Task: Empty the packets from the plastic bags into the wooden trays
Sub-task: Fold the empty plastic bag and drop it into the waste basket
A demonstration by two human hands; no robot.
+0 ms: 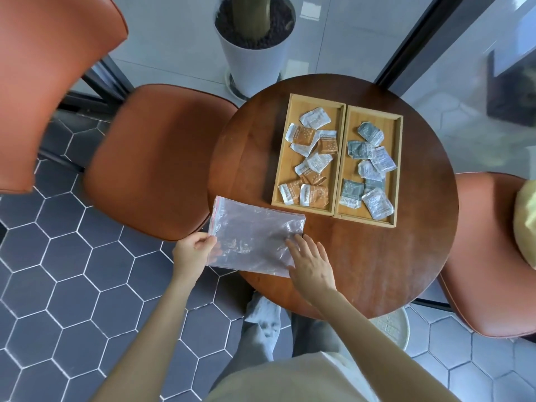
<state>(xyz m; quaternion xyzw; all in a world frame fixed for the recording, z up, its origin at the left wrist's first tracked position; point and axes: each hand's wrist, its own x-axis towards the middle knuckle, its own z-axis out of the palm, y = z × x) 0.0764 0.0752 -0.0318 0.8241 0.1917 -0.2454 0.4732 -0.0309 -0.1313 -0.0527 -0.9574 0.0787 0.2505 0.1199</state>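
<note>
Pinching the plastic bag [252, 239], left hand [193, 252]; right hand [311, 265] flat atop; packet print illegible.

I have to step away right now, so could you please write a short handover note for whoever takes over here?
Left hand pinches the zip edge of the plastic bag, which overhangs the round table.
Right hand rests flat on the bag, fingers open.
Left tray holds the orange packets; right tray holds the grey-green packets.
Done: the bag looks empty.
Left: set the bag aside. Whether a second bag lies beneath, I cannot tell.
</note>
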